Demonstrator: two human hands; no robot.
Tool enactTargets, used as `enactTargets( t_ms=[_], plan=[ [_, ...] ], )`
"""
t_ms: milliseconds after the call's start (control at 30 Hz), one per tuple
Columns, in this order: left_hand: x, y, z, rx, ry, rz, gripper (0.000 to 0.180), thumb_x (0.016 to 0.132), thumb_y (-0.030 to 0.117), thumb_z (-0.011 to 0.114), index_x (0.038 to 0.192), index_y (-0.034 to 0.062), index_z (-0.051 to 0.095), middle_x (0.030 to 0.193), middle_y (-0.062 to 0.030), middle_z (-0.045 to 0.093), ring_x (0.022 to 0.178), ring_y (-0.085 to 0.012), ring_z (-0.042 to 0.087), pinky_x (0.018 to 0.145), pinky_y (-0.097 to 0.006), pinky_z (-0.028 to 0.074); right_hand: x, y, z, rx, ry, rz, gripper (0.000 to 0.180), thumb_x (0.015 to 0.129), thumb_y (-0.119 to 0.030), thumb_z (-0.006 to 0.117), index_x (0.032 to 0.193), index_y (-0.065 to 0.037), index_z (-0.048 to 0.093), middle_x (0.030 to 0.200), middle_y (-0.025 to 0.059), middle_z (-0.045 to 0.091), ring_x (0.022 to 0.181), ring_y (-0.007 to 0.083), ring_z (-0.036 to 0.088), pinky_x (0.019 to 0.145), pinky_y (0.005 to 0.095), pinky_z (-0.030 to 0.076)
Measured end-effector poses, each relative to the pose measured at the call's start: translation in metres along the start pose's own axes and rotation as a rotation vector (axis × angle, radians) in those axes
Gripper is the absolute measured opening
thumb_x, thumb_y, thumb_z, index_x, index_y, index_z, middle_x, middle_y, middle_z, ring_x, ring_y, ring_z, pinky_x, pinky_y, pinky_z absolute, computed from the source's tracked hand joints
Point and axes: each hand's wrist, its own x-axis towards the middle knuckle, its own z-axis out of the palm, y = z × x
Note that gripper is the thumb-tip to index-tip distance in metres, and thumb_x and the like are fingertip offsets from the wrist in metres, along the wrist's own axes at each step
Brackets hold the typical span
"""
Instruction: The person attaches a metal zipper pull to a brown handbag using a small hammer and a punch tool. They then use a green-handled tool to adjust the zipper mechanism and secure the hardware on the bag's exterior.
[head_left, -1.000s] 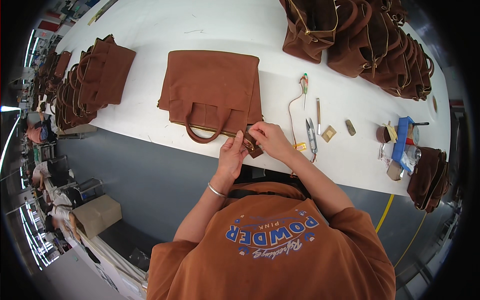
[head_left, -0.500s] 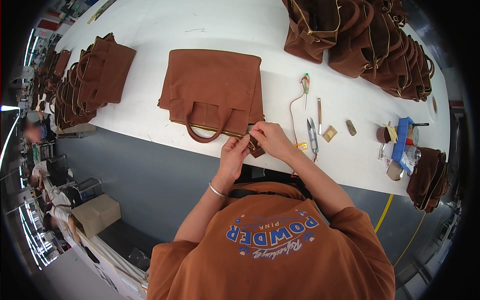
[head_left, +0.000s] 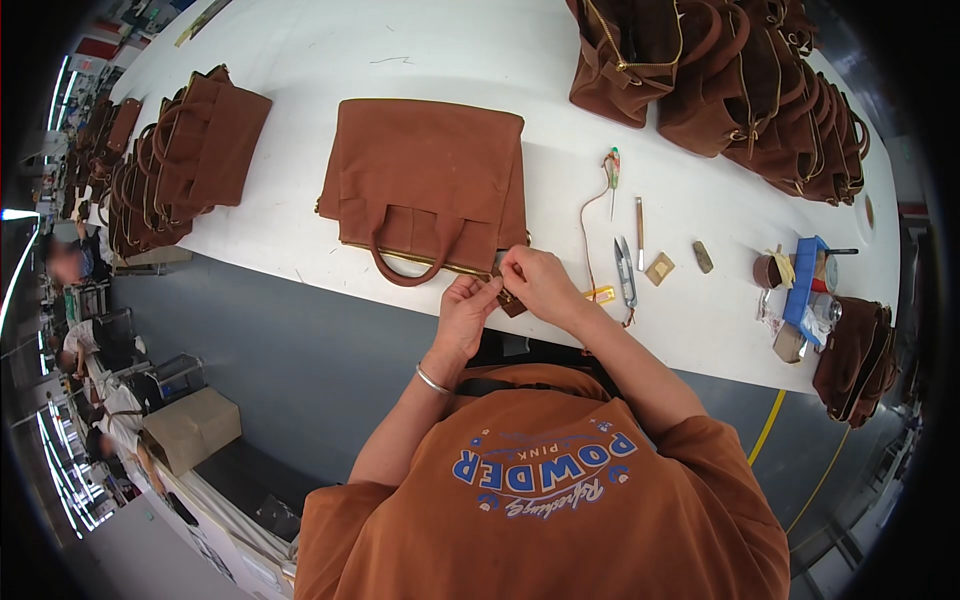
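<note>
1. At the near edge of the white table [head_left: 300, 215], before a person in an orange shirt: one brown suede bag [head_left: 425, 185], lying flat, handles turned toward the person, brass zip line along the near side.
2. Left hand [head_left: 466, 312]: fingers curled, thumb and fingertips pinching a small dark brown tab [head_left: 512, 303] at the bag's near right corner. A thin bracelet sits on this wrist.
3. Right hand [head_left: 538, 280]: closed over the same corner from the other side, fingertips pressed to the tab and the zip end; exactly what lies between the fingers is hidden.
4. Just right of the hands: thread snips [head_left: 626, 272], a yellow clip-like item [head_left: 599, 294], a cord with a small screwdriver-like tool [head_left: 613, 170], a thin rod [head_left: 640, 220], a small brass plate [head_left: 659, 268].
5. Farther right: a blue tray [head_left: 805, 280] with small pots, and one brown bag [head_left: 852, 358] hanging off the table edge.
6. Far right: a row of bags standing upright [head_left: 740, 75]. Left end: another row of bags [head_left: 185, 160].
7. Progress, as a judgement: the corner fitting on this bag looks mid-way, the tab held but not yet seen fixed. Which row is finished I cannot tell.
</note>
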Motion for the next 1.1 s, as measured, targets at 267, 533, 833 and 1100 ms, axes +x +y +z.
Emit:
enactTargets(
  t_ms=[267,533,833,1100],
  plan=[
    [0.002,-0.005,-0.005,0.073,-0.015,0.016,0.009,0.091,0.008,0.067,0.095,0.0081,0.060,0.086,0.0013,0.062,0.082,-0.0083,0.060,0.083,-0.028,0.049,-0.007,0.007,-0.002,0.429,-0.028,0.295,0.017,0.094,-0.012,0.055,0.092,0.004,0.059,0.073,0.0089,0.064,0.062,0.0131,0.063,0.056,0.0294,0.053],
    [0.001,-0.004,-0.005,0.088,-0.044,0.026,0.015,0.092,0.007,0.065,0.106,0.0074,0.061,0.091,0.0004,0.064,0.086,-0.0085,0.061,0.084,-0.027,0.050,-0.002,0.004,-0.003,0.233,-0.082,0.163,0.017,0.093,-0.013,0.058,0.091,0.003,0.062,0.074,0.0132,0.065,0.063,0.0211,0.065,0.059,0.0330,0.051],
    [0.004,-0.007,-0.010,0.092,-0.051,0.028,0.013,0.092,0.006,0.065,0.104,0.0078,0.062,0.092,0.0010,0.065,0.086,-0.0074,0.061,0.084,-0.027,0.050,0.000,-0.002,-0.002,-0.058,-0.028,-0.044,0.016,0.091,-0.014,0.056,0.087,0.000,0.062,0.081,0.0195,0.065,0.079,0.0389,0.063,0.071,0.0448,0.050],
    [0.004,-0.007,-0.009,0.110,-0.022,0.019,0.012,0.091,0.006,0.066,0.103,0.0080,0.062,0.089,0.0019,0.064,0.084,-0.0072,0.061,0.083,-0.027,0.051,0.001,0.004,-0.001,-0.222,-0.074,-0.166,0.016,0.094,-0.013,0.048,0.089,0.000,0.056,0.083,0.0196,0.063,0.079,0.0397,0.062,0.070,0.0470,0.049]
  ],
)
